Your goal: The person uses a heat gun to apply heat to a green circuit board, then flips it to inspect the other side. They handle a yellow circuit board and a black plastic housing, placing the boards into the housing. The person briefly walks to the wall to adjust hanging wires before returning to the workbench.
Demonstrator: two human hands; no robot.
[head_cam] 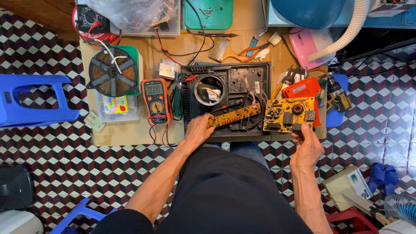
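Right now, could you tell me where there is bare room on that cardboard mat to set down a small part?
Bare cardboard lies between the multimeter and the mat's near left edge, and a strip between the green tray and the black casing. Around the orange tool and pliers it is crowded.

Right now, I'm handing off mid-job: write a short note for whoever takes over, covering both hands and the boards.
Left hand grips the long narrow yellow circuit strip at its left end, over the open black plastic appliance housing.
Right hand holds the squarish yellow main circuit board by its lower right edge, beside the orange box.
Done: housing open, copper coil disc set aside left, next to the orange multimeter.
Left: both boards are in hand, wires attached.
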